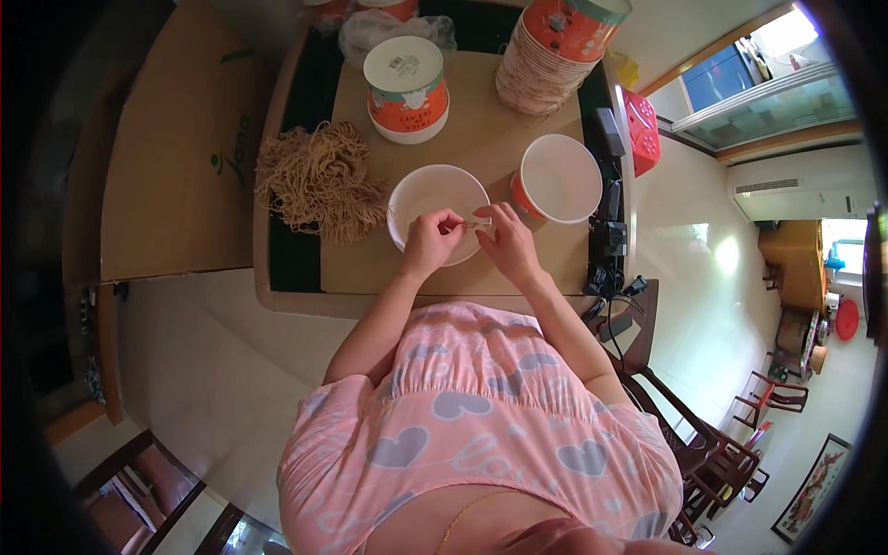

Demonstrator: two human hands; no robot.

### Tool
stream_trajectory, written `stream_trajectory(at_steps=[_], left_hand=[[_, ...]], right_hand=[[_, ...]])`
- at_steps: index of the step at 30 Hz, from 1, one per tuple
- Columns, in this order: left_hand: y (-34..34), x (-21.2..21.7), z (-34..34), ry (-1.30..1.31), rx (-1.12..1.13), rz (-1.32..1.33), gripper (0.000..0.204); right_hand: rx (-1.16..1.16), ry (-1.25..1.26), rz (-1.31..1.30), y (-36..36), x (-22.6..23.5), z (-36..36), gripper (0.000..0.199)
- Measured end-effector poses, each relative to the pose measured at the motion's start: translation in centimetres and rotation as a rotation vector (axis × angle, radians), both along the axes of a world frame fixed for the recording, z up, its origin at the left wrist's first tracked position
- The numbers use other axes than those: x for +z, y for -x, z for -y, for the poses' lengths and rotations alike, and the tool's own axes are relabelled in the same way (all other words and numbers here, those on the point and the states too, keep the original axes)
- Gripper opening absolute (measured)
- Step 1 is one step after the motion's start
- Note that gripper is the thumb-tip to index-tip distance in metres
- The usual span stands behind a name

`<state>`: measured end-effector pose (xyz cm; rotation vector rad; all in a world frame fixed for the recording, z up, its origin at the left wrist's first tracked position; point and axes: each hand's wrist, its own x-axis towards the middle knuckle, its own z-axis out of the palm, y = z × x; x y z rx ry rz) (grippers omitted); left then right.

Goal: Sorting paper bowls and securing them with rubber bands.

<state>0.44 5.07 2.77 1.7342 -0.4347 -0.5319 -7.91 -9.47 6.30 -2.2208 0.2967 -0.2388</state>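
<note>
Twine sits over the bucket, pinched in the left hand's grip; whether the right hand pinches too, I cannot tell. Slackening fingers could drop it.

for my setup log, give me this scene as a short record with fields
left hand: pinching a thin tan strand
right hand: fingers at the strand, firmness of grip unclear
under hands: open white tub
left side: tangled tan cord heap
right side: open orange tub, white inside
farther back: upside-down orange tub; stack of nested tubs
</note>
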Motion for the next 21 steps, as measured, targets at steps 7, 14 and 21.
stream_trajectory(at_steps=[7,14,21], left_hand=[[0.5,-0.7,0.3,-0.035,-0.039,0.025,0.008],[0.9,-0.6,0.5,-0.08,-0.115,0.035,0.009],[1.0,-0.2,0.7,-0.112,-0.144,0.011,0.009]], right_hand=[[0.009,0.003,-0.054,0.4,-1.1,0.5,0.016],[0.055,0.011,-0.061,1.5,-1.4,0.5,0.012],[0.013,0.008,-0.096,2.0,-1.6,0.6,0.013]])
